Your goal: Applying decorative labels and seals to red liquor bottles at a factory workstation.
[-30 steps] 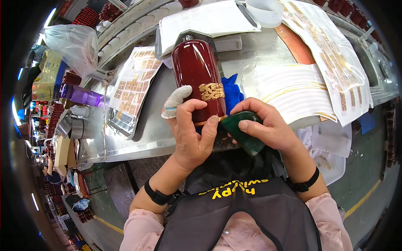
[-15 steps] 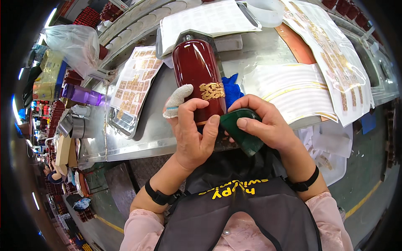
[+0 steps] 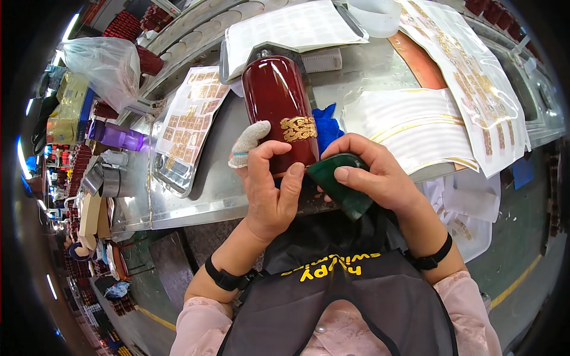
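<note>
A glossy dark red bottle lies with its neck away from me and its base toward me, on a dark support. A gold ornate decal sits low on its side. My left hand grips the bottle near its base, thumb and index finger against it. One of its fingers wears a pale knit cover. In my right hand a dark green flat scraper-like piece is pinched between thumb and fingers. Its tip is beside the bottle's base; whether it touches cannot be told. Behind the bottle bunches a blue cloth.
Left of the bottle, a sheet of gold decals rests on a metal tray. Long decal sheets and white sheets with gold lines cover the right side. A stack of white sheets lies behind. The metal table's front edge faces me.
The bottle and my left hand have shifted slightly left. The green piece in my right hand has also moved a little left, its grip unchanged.
</note>
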The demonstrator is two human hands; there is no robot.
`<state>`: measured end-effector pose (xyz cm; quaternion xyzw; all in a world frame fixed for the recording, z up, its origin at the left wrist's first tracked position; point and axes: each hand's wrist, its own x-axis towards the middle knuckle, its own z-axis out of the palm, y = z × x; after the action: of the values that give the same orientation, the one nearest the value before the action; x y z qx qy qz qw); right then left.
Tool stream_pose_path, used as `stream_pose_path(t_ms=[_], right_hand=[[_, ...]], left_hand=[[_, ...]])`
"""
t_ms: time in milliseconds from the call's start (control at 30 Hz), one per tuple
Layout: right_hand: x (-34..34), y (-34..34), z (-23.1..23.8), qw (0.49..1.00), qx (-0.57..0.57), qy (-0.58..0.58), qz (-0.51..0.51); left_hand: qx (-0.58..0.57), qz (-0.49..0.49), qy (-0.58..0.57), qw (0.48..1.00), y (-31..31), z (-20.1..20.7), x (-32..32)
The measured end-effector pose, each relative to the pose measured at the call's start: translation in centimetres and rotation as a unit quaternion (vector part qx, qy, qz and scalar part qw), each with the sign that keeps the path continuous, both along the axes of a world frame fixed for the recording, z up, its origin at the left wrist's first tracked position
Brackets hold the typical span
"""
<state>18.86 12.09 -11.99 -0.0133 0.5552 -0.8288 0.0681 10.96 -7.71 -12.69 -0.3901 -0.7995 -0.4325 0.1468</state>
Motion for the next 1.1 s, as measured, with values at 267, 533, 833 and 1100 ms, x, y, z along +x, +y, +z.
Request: stream_pose_path(t_ms=[267, 533, 833, 1100], right_hand=[[0.02, 0.41, -0.25, 1.000, -0.003, -0.010, -0.014], [0.18, -0.01, 0.16, 0.999, -0.042, -0.013, 0.017], [0.49, 0.46, -0.30, 0.999, -0.022, -0.021, -0.012], [0.81, 0.73, -0.41, 0.999, -0.021, -0.028, -0.022]], left_hand=[[-0.020, 0.014, -0.039, 0.999, -0.25, 0.10, 0.39], [-0.025, 0.016, -0.028, 0.999, -0.11, 0.13, 0.47], [-0.040, 0.038, 0.000, 0.998, 0.34, 0.18, 0.59], [-0.026, 0.021, -0.031, 0.999, 0.06, 0.18, 0.58]])
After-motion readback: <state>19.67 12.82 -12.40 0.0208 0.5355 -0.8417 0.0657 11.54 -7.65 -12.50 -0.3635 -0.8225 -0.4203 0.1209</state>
